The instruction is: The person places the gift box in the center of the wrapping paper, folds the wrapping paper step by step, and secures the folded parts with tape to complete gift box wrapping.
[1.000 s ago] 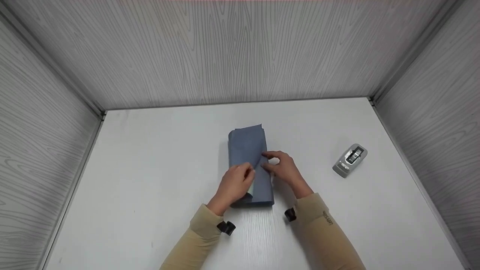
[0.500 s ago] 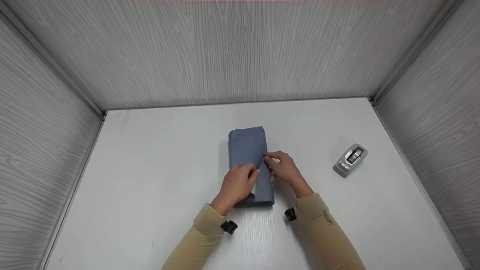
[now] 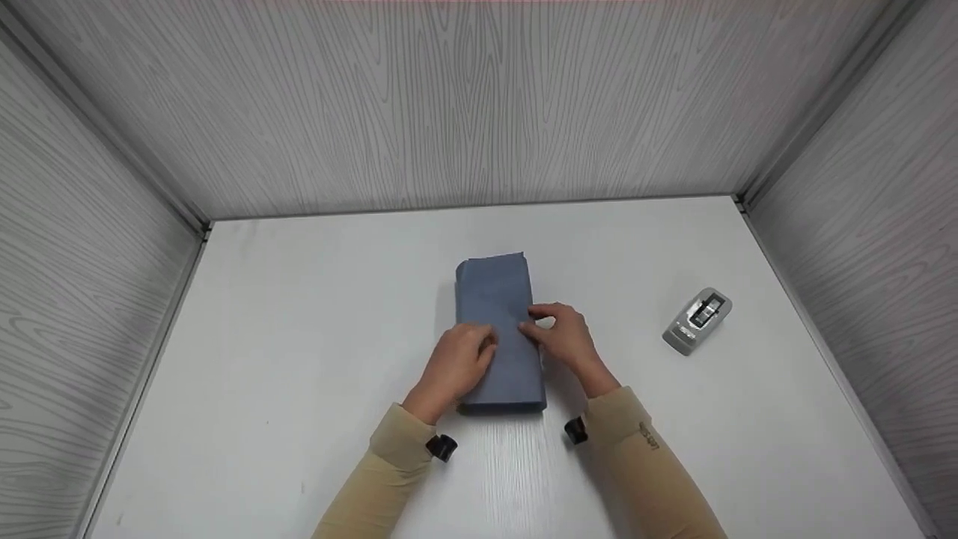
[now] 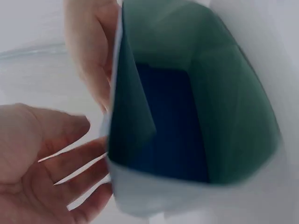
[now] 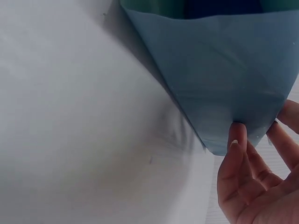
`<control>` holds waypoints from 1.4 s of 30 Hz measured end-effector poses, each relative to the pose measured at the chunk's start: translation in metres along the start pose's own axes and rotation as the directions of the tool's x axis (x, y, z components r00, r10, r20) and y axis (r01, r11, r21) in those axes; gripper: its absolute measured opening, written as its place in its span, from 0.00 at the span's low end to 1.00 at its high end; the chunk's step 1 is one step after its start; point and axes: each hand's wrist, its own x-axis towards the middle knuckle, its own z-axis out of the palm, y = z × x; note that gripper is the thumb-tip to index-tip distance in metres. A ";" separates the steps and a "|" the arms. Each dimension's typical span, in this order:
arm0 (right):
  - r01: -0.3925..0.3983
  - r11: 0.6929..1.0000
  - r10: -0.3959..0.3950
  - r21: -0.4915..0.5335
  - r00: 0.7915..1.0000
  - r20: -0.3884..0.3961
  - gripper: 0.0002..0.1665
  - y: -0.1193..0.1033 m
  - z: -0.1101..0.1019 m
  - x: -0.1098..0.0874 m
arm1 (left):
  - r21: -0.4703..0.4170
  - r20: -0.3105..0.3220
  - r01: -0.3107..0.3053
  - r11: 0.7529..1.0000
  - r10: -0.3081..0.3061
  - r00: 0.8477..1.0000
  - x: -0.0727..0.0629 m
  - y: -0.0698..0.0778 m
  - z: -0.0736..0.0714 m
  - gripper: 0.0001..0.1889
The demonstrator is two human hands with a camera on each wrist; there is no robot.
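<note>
A sheet of blue paper point(image 3: 498, 288) is wrapped as a long, flat-topped sleeve around a dark blue block point(image 4: 170, 121), and the bundle is set lengthwise near the middle of a white surface point(image 3: 352, 314), one short end turned toward the person. At that end, the paper is seen in the left wrist view to gape beyond the block; its green inner side is exposed, and a layer ending in a pointed corner is folded within. The left hand point(image 3: 458, 359) is laid on the left part of the upper face; its fingers are slightly spread, with their tips touching the paper, while the thumb is held apart from them in the left wrist view. By the right hand point(image 3: 567, 338), the paper is pinched at its right long edge, the thumb being placed on the upper face and a fingertip against the side. The wrists are covered by a left tan sleeve point(image 3: 378, 483) and a right tan sleeve point(image 3: 651, 475), the latter marked with dark lettering, and a small black camera is worn at each cuff. Well apart to the right of the bundle, a small grey device point(image 3: 697, 321) with a dark-framed window is placed at a slant. The surface is bordered by a back panel point(image 3: 449, 105) and two side panels, all in pale grey wood grain.
</note>
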 end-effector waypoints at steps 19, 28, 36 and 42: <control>-0.017 1.000 0.017 -0.013 1.000 0.006 0.23 -0.001 0.000 0.002 | 0.082 0.064 -0.015 0.997 0.010 0.998 -0.001 -0.027 0.003 0.19; 0.016 0.999 -0.016 -0.041 1.000 -0.004 0.34 -0.001 0.002 0.001 | 0.082 0.037 -0.023 0.996 0.020 0.999 -0.002 -0.026 0.004 0.18; 0.035 0.998 -0.034 -0.056 0.999 0.023 0.20 -0.001 0.001 -0.001 | 0.084 0.040 -0.035 0.996 0.032 0.999 -0.001 -0.027 0.004 0.18; 0.037 0.997 -0.036 -0.072 0.999 0.018 0.20 -0.003 0.002 -0.001 | 0.077 0.060 -0.025 0.997 0.021 0.998 -0.002 -0.028 0.003 0.19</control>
